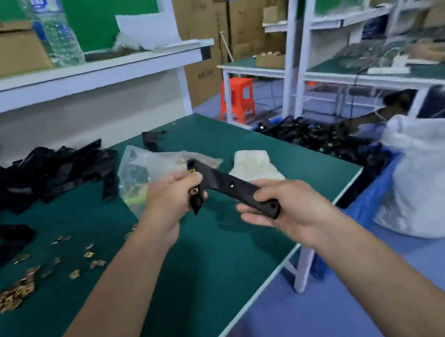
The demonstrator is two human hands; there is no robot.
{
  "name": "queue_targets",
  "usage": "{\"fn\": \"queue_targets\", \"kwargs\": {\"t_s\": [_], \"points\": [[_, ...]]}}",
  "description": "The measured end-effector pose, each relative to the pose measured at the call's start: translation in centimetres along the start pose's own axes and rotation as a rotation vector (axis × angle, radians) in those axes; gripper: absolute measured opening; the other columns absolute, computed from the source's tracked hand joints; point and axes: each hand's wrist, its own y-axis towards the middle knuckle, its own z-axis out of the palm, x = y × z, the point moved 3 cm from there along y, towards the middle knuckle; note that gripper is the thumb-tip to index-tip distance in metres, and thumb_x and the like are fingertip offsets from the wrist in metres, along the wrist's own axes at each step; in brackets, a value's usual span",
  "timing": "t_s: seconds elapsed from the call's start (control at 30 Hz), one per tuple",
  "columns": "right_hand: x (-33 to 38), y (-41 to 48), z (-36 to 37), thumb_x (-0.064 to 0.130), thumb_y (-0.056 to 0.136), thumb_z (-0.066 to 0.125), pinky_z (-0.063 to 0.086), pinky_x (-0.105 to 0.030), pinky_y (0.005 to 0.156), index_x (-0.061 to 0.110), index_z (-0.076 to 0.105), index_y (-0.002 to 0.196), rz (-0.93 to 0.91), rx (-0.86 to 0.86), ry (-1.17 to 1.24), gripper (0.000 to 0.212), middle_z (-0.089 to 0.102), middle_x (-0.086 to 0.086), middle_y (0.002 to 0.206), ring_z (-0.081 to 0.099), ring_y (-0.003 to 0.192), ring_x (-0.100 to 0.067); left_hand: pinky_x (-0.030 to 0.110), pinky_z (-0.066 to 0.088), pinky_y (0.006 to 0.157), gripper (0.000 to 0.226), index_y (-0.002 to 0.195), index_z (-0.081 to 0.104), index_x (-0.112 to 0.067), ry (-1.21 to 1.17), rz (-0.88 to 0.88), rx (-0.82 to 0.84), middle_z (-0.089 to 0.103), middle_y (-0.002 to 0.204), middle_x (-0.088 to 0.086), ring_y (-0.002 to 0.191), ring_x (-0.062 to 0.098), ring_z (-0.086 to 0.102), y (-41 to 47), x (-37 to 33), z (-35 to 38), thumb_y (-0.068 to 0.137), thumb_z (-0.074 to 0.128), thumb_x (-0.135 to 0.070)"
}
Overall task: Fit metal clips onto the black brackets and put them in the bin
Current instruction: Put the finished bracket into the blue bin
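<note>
A long black bracket [228, 184] hangs above the green table [199, 268], held by both hands. My left hand [169, 202] grips its far end, where gold metal clips [194, 190] sit on the bracket. My right hand [284, 205] grips the near end from below, thumb on top. A heap of black brackets [42, 175] lies at the left. Loose gold clips [16, 294] are scattered near the left front edge. Beyond the table's right edge a blue bin [379, 194] holds many black brackets [320, 135].
A clear plastic bag [144, 171] with clips lies behind my left hand, a white cloth lump [254, 164] beside it. A white sack [432, 172] stands right of the bin. An orange stool [237, 98] and white shelving [340, 44] stand beyond. A water bottle [55, 29] is on the shelf.
</note>
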Motion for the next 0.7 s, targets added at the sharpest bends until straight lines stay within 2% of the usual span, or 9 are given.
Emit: {"fn": "queue_targets", "kwargs": {"t_s": [0.1,0.23,0.3,0.37,0.4,0.47,0.53,0.6,0.7], "points": [[0.2,-1.6,-5.0,-0.01,0.097,0.048,0.063,-0.037,0.064,-0.01,0.064,0.12,0.031,-0.107,0.112,0.028,0.071,-0.031,0.11,0.076,0.086,-0.033,0.019,0.053,0.052,0.01,0.094,0.071,-0.014,0.042,-0.07,0.157,0.073,0.077,0.003,0.056,0.009,0.068,0.6,1.2,5.3,0.096,0.065,-0.007],[0.1,-3.6,-11.6,-0.01,0.096,0.044,0.063,-0.038,0.061,-0.016,0.062,0.116,0.077,-0.262,0.243,0.027,0.069,-0.035,0.106,0.076,0.081,-0.037,0.021,0.055,0.06,0.014,0.102,0.075,-0.011,0.056,-0.183,0.343,0.075,0.083,0.007,0.065,0.013,0.07,0.8,3.6,12.7,0.097,0.062,-0.008],[2.4,-2.8,-13.7,-0.013,0.094,0.048,0.063,-0.044,0.059,-0.014,0.059,0.106,0.036,-0.342,0.338,0.017,0.067,-0.037,0.102,0.075,0.08,-0.044,0.025,0.058,0.065,0.013,0.101,0.073,-0.011,-0.055,-0.24,0.418,0.078,0.09,0.008,0.076,0.016,0.074,1.5,3.3,16.1,0.1,0.062,-0.018],[7.2,0.4,-14.7,-0.008,0.098,0.051,0.063,-0.052,0.069,-0.008,0.055,0.1,-0.053,-0.418,0.41,0.005,0.062,-0.031,0.103,0.07,0.087,-0.044,0.029,0.059,0.077,0.021,0.11,0.071,-0.012,-0.09,-0.226,0.445,0.075,0.11,0.008,0.098,0.017,0.073,2.9,2.1,18.9,0.101,0.063,-0.028],[9.9,2.4,-14.6,0.004,0.103,0.053,0.06,-0.055,0.079,-0.007,0.055,0.106,-0.074,-0.423,0.401,0.011,0.059,-0.028,0.106,0.065,0.097,-0.043,0.03,0.059,0.083,0.027,0.119,0.069,-0.011,-0.054,-0.184,0.431,0.071,0.118,0.006,0.107,0.016,0.07,3.8,1.3,20.0,0.101,0.063,-0.03],[13.9,6.1,-13.6,0.036,0.105,0.057,0.048,-0.065,0.099,0.001,0.047,0.136,-0.002,-0.38,0.273,0.049,0.051,-0.029,0.13,0.05,0.13,-0.044,0.033,0.057,0.093,0.031,0.124,0.069,-0.012,0.084,-0.097,0.344,0.067,0.122,0.001,0.109,0.013,0.065,5.5,0.1,20.9,0.098,0.066,-0.028],[14.8,8.8,-11.8,0.05,0.099,0.062,0.044,-0.066,0.104,0.008,0.032,0.156,0.113,-0.361,0.049,0.077,0.039,-0.027,0.152,0.039,0.142,-0.044,0.038,0.056,0.1,0.016,0.106,0.075,-0.018,0.208,-0.052,0.273,0.068,0.112,-0.001,0.098,0.011,0.064,6.7,-0.5,20.4,0.094,0.07,-0.027],[13.5,10.3,-9.2,0.042,0.098,0.065,0.05,-0.06,0.098,0.01,0.042,0.15,0.124,-0.343,-0.184,0.065,0.049,-0.021,0.143,0.051,0.13,-0.038,0.042,0.056,0.101,0.006,0.09,0.076,-0.024,0.286,-0.008,0.245,0.068,0.101,-0.002,0.091,0.013,0.062,7.9,-1.3,19.0,0.091,0.07,-0.026],[10.3,11.6,-4.2,0.029,0.098,0.057,0.051,-0.038,0.077,0.019,0.065,0.112,0.041,-0.244,-0.307,0.019,0.06,-0.008,0.107,0.058,0.091,-0.027,0.038,0.055,0.1,0.017,0.102,0.079,-0.027,0.331,0.076,0.268,0.073,0.111,-0.008,0.103,0.01,0.065,9.2,-2.7,16.7,0.091,0.068,-0.022]]}}
